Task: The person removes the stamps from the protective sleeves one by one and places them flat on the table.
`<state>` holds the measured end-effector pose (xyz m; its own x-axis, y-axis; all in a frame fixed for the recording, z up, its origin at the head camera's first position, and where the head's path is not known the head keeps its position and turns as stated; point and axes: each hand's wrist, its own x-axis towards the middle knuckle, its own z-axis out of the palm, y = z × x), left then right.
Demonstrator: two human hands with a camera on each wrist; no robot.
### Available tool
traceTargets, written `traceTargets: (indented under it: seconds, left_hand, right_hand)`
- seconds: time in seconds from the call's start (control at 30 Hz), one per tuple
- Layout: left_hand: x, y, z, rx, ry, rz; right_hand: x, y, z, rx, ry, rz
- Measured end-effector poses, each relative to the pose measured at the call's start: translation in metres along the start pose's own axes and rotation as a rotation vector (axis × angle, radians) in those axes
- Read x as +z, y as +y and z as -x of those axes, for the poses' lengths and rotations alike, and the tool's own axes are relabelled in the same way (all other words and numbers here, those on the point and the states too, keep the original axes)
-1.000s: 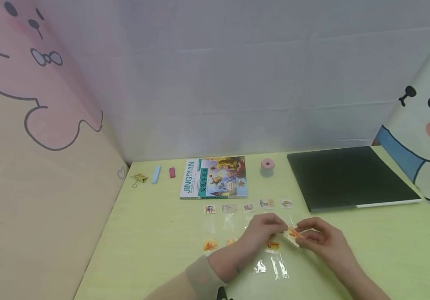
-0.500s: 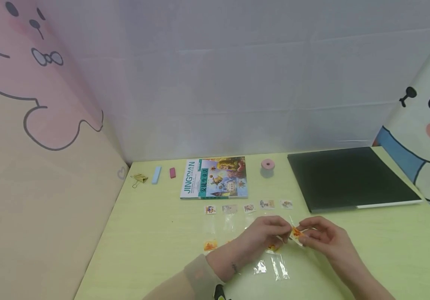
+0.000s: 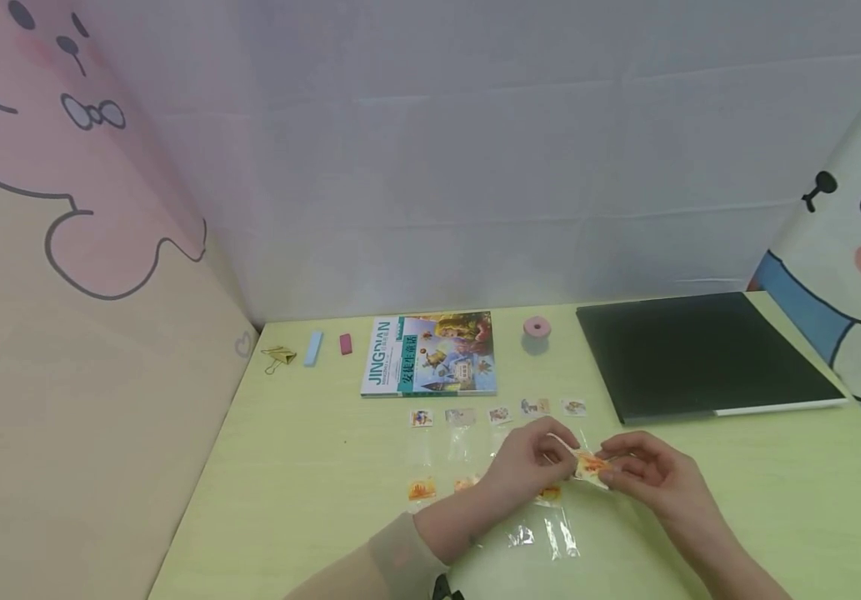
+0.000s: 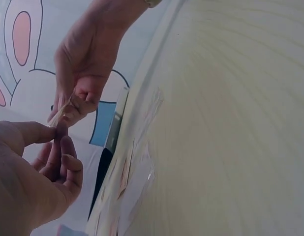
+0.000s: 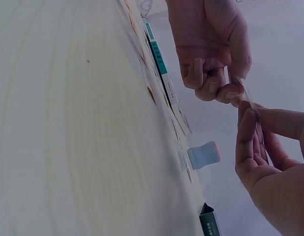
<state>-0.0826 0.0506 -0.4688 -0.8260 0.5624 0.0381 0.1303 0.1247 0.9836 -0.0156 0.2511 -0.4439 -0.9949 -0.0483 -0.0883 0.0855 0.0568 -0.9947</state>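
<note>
Between both hands, above the table, is a small flat packet with an orange print. My left hand pinches its left edge between thumb and fingertip. At the other edge my right hand holds it with thumb and fingers. The right wrist view shows the packet edge-on as a thin strip. Clear plastic sleeves lie on the table below the hands. Beside the left wrist sits another orange-printed piece; others like it are partly covered by the left arm.
Several small picture stamps form a row behind the hands. Farther back are a book, a pink-topped spool-like object and a black folder. Gold binder clips, a blue bar and a pink eraser are at back left.
The left fingers have risen and shifted slightly, with the index finger arching more. Between the hands the orange-printed packet has turned and shows more of its face. My right hand stays nearly still.
</note>
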Motion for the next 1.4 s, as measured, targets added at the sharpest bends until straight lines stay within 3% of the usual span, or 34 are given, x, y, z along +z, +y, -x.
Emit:
traceTargets:
  seconds: [0.43,0.9,1.03,1.2,1.4]
  left_hand:
    - [-0.001,0.010,0.001,0.010,0.088,-0.100]
    - [0.000,0.007,0.002,-0.010,0.065,-0.231]
    - [-0.002,0.007,0.000,-0.055,0.065,-0.183]
    - [-0.002,0.006,-0.003,-0.144,0.138,-0.015]
    - [0.000,0.008,-0.003,-0.205,0.238,0.041]
  right_hand:
    - [0.003,0.000,0.001,0.012,0.051,0.056]
    - [0.008,0.003,0.005,0.019,0.006,0.105]
    - [0.005,0.004,0.007,0.019,-0.015,0.117]
    - [-0.001,0.005,0.011,0.033,-0.003,0.148]
    - [-0.007,0.003,0.016,0.140,0.107,0.352]
